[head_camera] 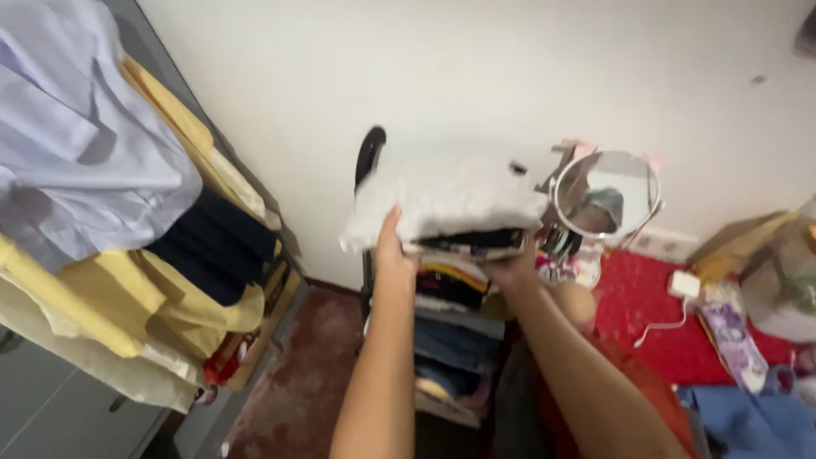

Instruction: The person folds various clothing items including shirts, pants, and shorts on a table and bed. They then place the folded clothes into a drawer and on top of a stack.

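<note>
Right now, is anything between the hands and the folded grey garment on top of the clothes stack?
Nothing visible. The left hand lies against the grey garment, and the right hand grips just beneath it on the stack.

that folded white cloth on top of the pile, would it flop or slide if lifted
The folded white cloth would probably droop: its left edge already sags past the clothes stack. It likely feels light. The left hand and right hand support its underside, which suggests it needs two-handed carrying.
</note>
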